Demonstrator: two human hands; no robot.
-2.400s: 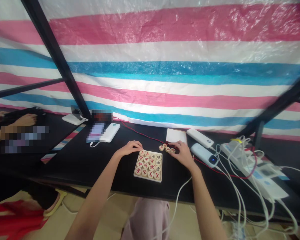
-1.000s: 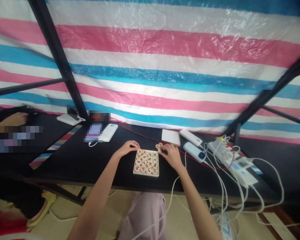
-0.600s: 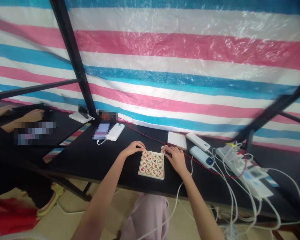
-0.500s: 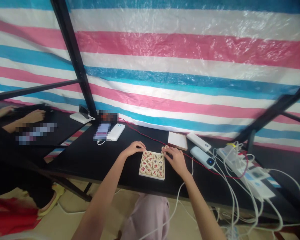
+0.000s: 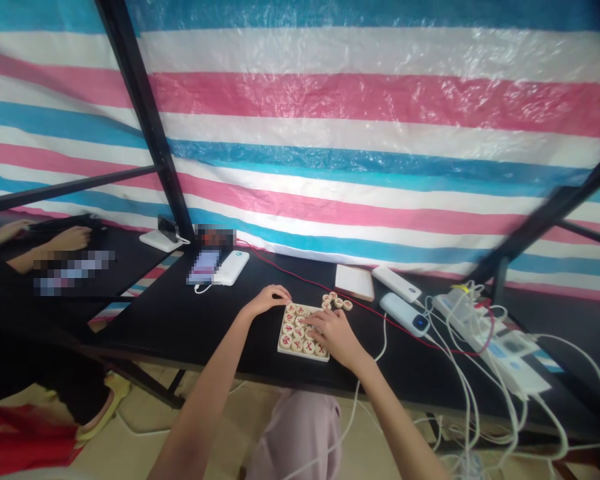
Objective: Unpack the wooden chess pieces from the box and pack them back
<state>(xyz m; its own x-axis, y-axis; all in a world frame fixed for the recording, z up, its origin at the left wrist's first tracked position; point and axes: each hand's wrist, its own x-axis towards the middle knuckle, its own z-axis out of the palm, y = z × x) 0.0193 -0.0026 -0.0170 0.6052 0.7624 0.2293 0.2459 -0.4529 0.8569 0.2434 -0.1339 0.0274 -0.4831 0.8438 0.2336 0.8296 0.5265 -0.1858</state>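
Note:
A shallow white box (image 5: 303,358) on the black table holds rows of round Chinese chess pieces (image 5: 297,345) with red and dark characters. At its far left corner my left hand (image 5: 269,300) is closed, thumb and fingertips on the rim. Over the right half of the box lies my right hand (image 5: 334,333), fingers bent down onto the pieces and covering several of them. Whatever its fingertips grip is hidden. Just beyond the box's far right corner sit several loose chess pieces (image 5: 339,303).
A white box lid (image 5: 354,283) lies behind the loose pieces. To the right are power banks (image 5: 405,313) and a power strip (image 5: 495,347) with tangled cables. A red cable (image 5: 290,272) crosses the table. At left are a white power bank (image 5: 233,268) and another person's hands (image 5: 75,239).
My right hand has moved from the loose pieces toward me and left, onto the box. The loose pieces now show uncovered. My left hand stays at the corner.

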